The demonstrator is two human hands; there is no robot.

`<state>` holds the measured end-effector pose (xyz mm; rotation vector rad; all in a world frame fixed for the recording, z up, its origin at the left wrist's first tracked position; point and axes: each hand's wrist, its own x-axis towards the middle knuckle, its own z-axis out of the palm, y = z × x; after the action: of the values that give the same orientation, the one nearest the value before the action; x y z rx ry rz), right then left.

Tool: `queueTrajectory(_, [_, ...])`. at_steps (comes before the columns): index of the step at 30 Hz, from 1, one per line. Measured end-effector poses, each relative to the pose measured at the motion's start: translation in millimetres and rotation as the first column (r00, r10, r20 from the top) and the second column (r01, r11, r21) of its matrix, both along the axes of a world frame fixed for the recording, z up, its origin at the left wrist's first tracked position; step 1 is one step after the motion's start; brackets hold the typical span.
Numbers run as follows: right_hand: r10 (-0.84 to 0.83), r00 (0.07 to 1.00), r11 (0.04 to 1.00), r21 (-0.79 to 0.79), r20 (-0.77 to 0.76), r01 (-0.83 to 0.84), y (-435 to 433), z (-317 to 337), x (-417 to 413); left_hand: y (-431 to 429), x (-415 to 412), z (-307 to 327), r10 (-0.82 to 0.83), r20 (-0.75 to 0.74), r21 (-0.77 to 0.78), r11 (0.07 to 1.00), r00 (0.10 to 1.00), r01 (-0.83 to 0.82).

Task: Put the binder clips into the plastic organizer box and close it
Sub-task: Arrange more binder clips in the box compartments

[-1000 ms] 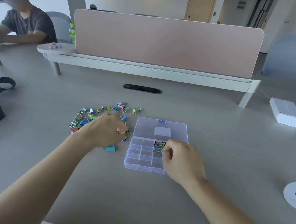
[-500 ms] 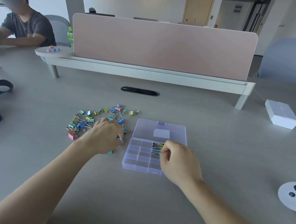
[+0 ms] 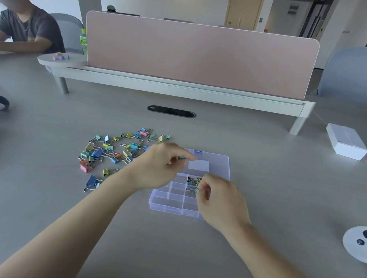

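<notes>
Over the organizer box (image 3: 172, 206), left hand (image 3: 159, 167) and right hand (image 3: 221, 202) pinch binder clips (image 3: 182, 158).

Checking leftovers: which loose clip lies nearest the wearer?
The large blue clip at the near edge of the pile; every other loose clip lies farther back.

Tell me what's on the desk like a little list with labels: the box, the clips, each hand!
Box: plastic organizer box, open, lid lying flat behind it
Loose clips: pile of binder clips on the table, left of the box
Stored clips: a few, in one far compartment
Left hand: pinches a teal clip over the box
Right hand: pinches a second clip at that compartment
</notes>
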<state>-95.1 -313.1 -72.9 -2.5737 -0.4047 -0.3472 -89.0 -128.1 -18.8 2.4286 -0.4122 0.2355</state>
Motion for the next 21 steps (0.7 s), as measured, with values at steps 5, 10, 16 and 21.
queueTrajectory(5, [0.017, 1.000, 1.000, 0.009, -0.004, -0.017, -0.5, 0.9, 0.3, -19.4, -1.6, -18.6, -0.026, 0.065, -0.115, 0.993, 0.998, 0.033])
queueTrajectory(10, [0.017, 1.000, 1.000, 0.003, -0.023, -0.017, -1.0, 1.1, 1.2, -20.1, -5.9, -32.5, 0.033, 0.053, -0.206, 0.978, 0.998, -0.021])
queueTrajectory(16, [0.011, 0.999, 1.000, 0.025, -0.046, -0.009, -1.2, 1.0, 1.0, -13.2, -4.4, -40.5, 0.068, -0.023, -0.216, 0.974, 0.997, -0.072])
queueTrajectory(21, [0.013, 0.999, 0.999, 0.043, -0.039, -0.012, -2.1, -0.3, 1.5, -11.2, -4.3, -36.6, 0.117, -0.018, -0.254, 0.960, 0.993, -0.117])
